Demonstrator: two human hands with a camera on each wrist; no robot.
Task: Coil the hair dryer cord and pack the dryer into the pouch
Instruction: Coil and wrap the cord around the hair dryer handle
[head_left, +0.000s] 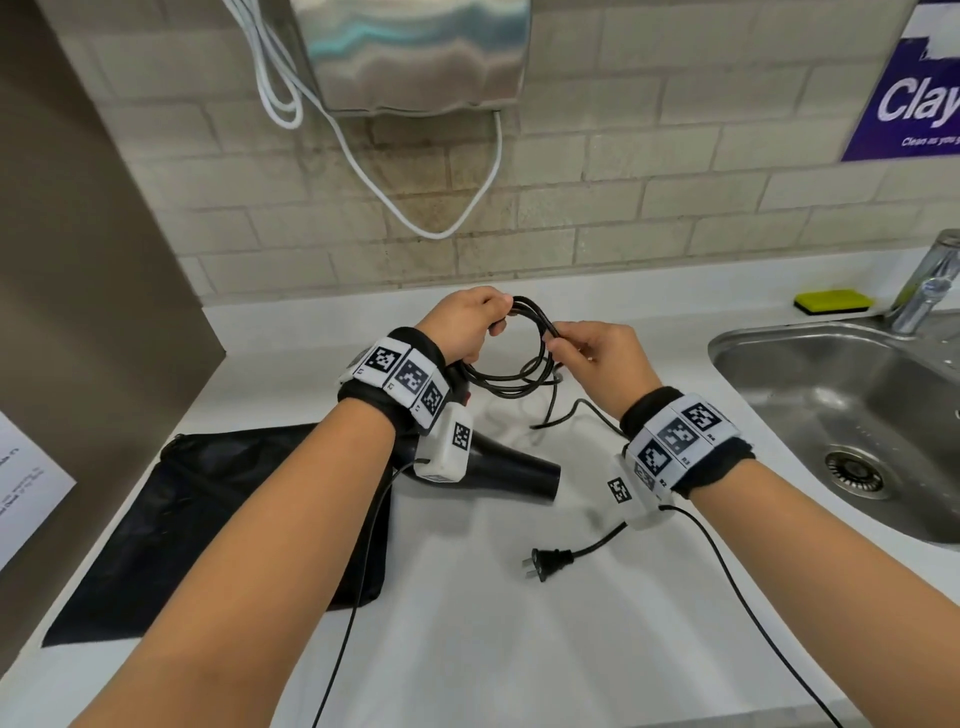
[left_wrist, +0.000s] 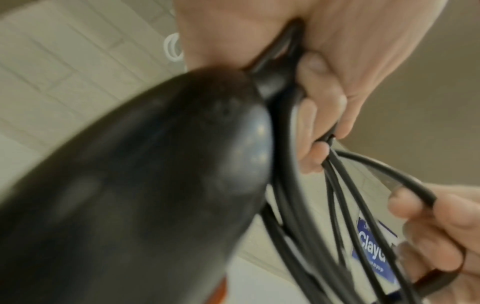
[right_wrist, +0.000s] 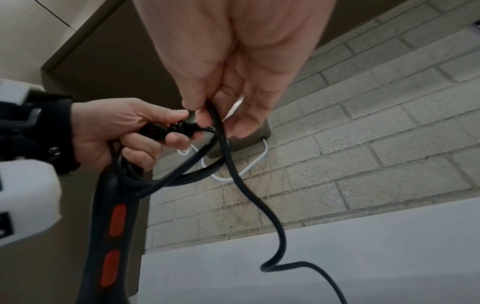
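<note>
My left hand (head_left: 470, 325) grips several loops of the black cord (head_left: 524, 358) together with the end of the hair dryer's handle. The black hair dryer (head_left: 511, 470) hangs below that hand, its barrel pointing right just above the counter; its handle (right_wrist: 114, 226) carries orange buttons. My right hand (head_left: 587, 348) pinches the cord at the right side of the coil. The remaining cord trails down to the plug (head_left: 545, 561) lying on the counter. A flat black pouch (head_left: 208, 519) lies at the left, partly under my left forearm. In the left wrist view the dryer (left_wrist: 155, 164) fills the frame beside the loops (left_wrist: 337, 185).
A steel sink (head_left: 779, 364) with a faucet (head_left: 930, 280) and a yellow sponge (head_left: 834, 300) sits at the right of the white counter (head_left: 467, 649). A metal wall unit (head_left: 415, 52) with a hanging white cable (head_left: 441, 228) is above. A paper sheet (head_left: 26, 478) lies at far left.
</note>
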